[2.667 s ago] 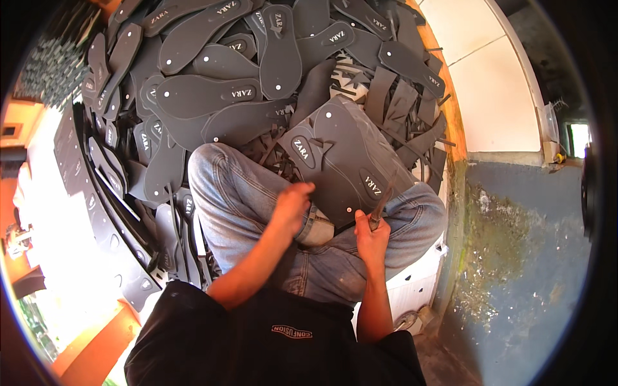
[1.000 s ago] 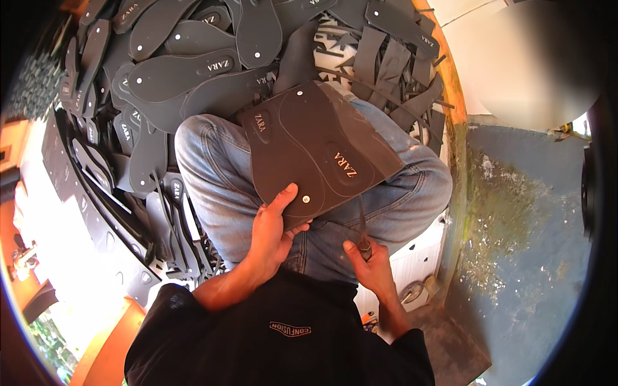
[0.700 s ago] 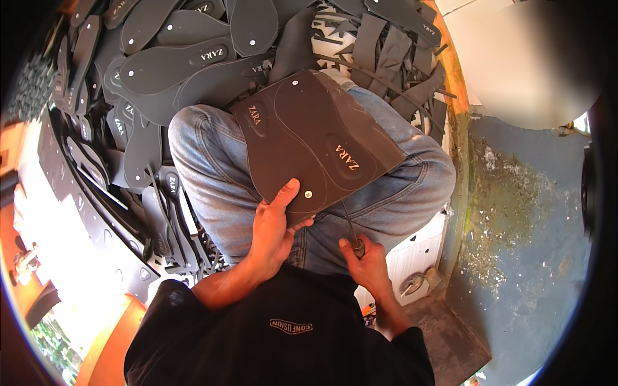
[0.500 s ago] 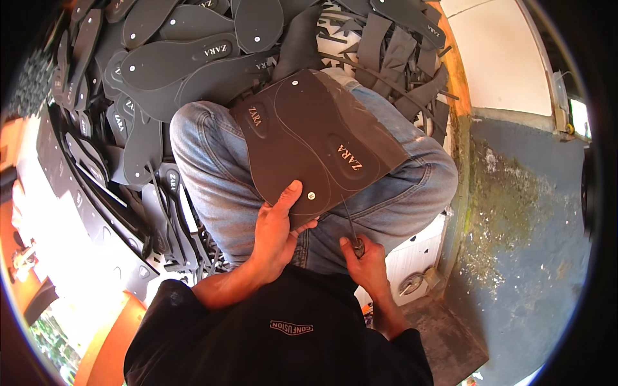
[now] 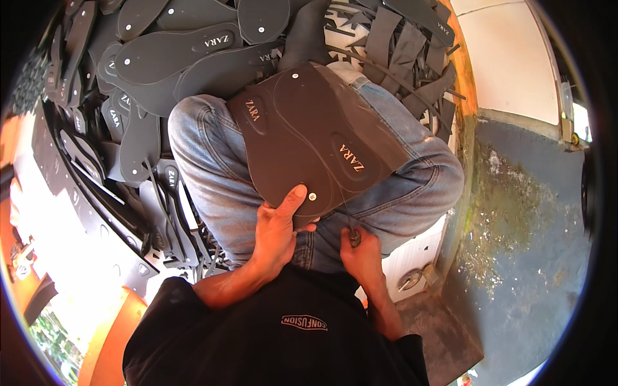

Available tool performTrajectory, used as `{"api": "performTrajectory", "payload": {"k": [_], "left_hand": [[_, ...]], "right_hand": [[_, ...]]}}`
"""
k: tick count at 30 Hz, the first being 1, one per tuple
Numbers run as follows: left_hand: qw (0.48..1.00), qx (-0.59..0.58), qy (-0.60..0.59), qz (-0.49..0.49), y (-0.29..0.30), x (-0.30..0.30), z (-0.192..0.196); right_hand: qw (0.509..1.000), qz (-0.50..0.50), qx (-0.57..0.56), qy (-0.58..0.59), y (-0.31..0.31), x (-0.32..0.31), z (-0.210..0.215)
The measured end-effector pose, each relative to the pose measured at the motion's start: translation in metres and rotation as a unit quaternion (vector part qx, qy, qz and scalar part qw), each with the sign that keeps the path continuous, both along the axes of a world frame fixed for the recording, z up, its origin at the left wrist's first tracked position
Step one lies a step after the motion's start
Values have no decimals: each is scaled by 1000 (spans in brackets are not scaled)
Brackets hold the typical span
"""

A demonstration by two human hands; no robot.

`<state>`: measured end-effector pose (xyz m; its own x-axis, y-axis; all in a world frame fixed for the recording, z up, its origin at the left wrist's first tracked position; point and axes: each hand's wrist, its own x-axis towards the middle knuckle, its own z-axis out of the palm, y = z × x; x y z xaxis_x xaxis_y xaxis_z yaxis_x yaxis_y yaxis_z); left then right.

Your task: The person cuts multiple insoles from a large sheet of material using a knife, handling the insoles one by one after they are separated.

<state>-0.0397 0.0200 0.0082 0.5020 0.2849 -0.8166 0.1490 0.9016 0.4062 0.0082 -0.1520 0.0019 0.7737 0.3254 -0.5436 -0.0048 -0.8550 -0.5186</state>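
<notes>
A dark foam sheet [image 5: 273, 154] lies tilted across my lap, with two sole outlines and light lettering pressed into it. My left hand [image 5: 273, 228] grips its near edge, thumb on top beside a small white round mark and fingers underneath. In my right hand [image 5: 362, 256], closed round the handle, is a thin-bladed knife [image 5: 354, 237]. Its narrow blade points up at the sheet's near edge, by the end of the right-hand sole outline. Whether the tip has entered the foam is too fine to make out.
Several cut dark soles [image 5: 174, 55] are heaped ahead and to the left. Dark offcut strips [image 5: 405, 51] pile up at the far right, beside an orange edge [image 5: 465, 64]. To the right lies a stained blue-grey floor [image 5: 515, 219]. A metal ring-shaped thing [image 5: 410, 280] sits near my right forearm.
My right hand has turned and shifted slightly left, and the knife is now steeper, with less of its blade showing. My left hand keeps its grip on the sheet.
</notes>
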Motion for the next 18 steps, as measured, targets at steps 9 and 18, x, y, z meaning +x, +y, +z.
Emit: {"api": "performTrajectory", "payload": {"k": [9,18], "left_hand": [[1000,-9,-2,-5,5,-3,-5],[1000,6,-9,-10,8,-5,-8]], "right_hand": [[999,33,-2,37,17,15,-3],[997,35,-8,64,32,24,-12]]}}
